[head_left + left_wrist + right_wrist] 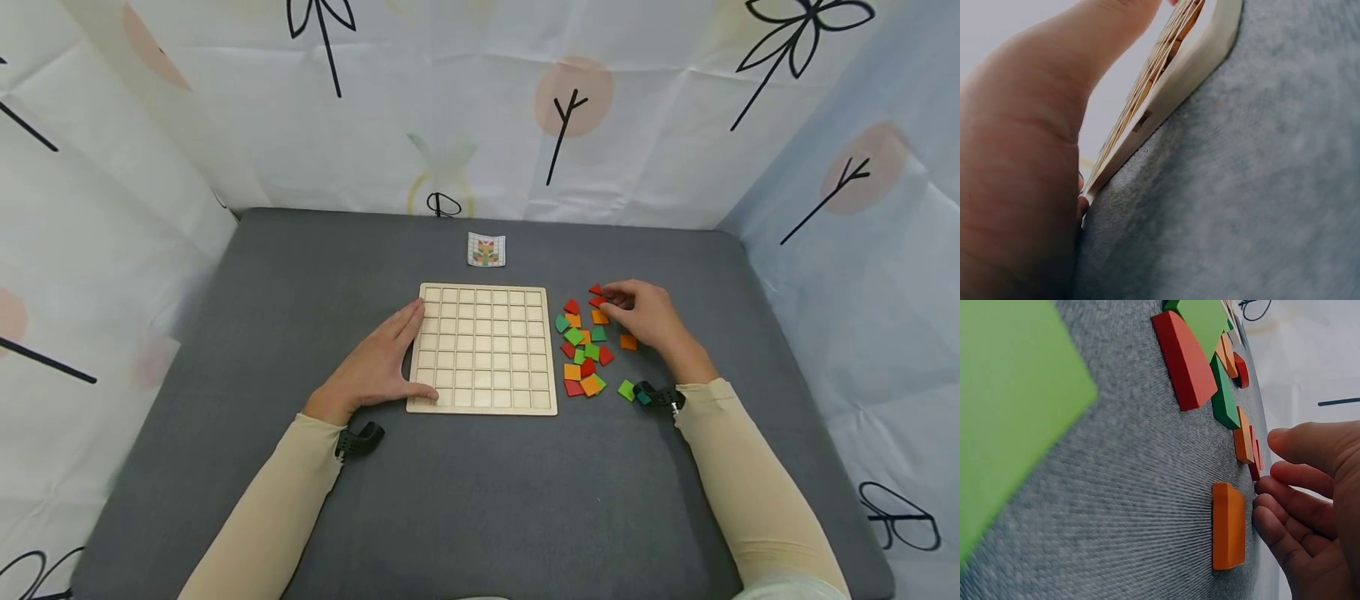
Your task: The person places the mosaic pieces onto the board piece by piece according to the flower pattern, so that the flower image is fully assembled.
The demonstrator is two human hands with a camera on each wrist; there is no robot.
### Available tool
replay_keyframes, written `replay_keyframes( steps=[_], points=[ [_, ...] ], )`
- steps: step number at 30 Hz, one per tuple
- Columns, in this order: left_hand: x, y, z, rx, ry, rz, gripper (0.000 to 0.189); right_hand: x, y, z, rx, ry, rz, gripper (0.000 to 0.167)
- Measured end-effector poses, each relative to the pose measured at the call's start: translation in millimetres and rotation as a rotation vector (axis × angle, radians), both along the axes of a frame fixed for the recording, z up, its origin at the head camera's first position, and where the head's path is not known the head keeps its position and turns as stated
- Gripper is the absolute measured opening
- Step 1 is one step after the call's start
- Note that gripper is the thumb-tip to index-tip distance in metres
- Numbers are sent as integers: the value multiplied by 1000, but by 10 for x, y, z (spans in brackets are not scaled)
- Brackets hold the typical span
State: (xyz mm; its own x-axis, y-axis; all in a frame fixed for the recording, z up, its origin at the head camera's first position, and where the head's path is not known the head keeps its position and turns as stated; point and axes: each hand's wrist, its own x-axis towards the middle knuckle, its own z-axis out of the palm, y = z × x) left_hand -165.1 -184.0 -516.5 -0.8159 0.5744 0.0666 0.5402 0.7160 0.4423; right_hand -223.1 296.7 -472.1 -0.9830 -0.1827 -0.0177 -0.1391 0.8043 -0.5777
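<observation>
Pale wood meets the left hand (386, 357): its thumb lies on the near left corner of the gridded board (483, 350), and its fingers stretch along the left edge, well apart from the thumb. To the board's right, the right hand (647, 314) has its thumb and forefinger parted beside the red pieces (597, 302) at the far end of a loose cluster; nothing shows between them. An orange piece (628, 342) lies just beside that hand. Closer to the wrist sit a light-green piece (627, 390) and a teal piece (643, 398), the latter partly behind the black strap (660, 395). Beyond the board's far edge, a printed card (486, 250) lies on the grey table (495, 492).

A sideways sweep of the right wrist could let the strap drag the teal piece; a clumsy pinch could scatter the reds. Uneven pressure from the left hand might skew the board.

Whether the right fingertips touch red, I cannot tell. Overlaps hide some pieces, and the card's pattern is too small to read.
</observation>
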Motion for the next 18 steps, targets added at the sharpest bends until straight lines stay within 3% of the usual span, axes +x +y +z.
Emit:
replay_keyframes(
  steps=[10,18],
  points=[
    [-49,13,3,-26,47,-4,141,-23,35,2,7,20,-11,36],
    [-31,-1,-2,-18,16,3,147,-28,8,-2,23,3,-14,36]
  ],
)
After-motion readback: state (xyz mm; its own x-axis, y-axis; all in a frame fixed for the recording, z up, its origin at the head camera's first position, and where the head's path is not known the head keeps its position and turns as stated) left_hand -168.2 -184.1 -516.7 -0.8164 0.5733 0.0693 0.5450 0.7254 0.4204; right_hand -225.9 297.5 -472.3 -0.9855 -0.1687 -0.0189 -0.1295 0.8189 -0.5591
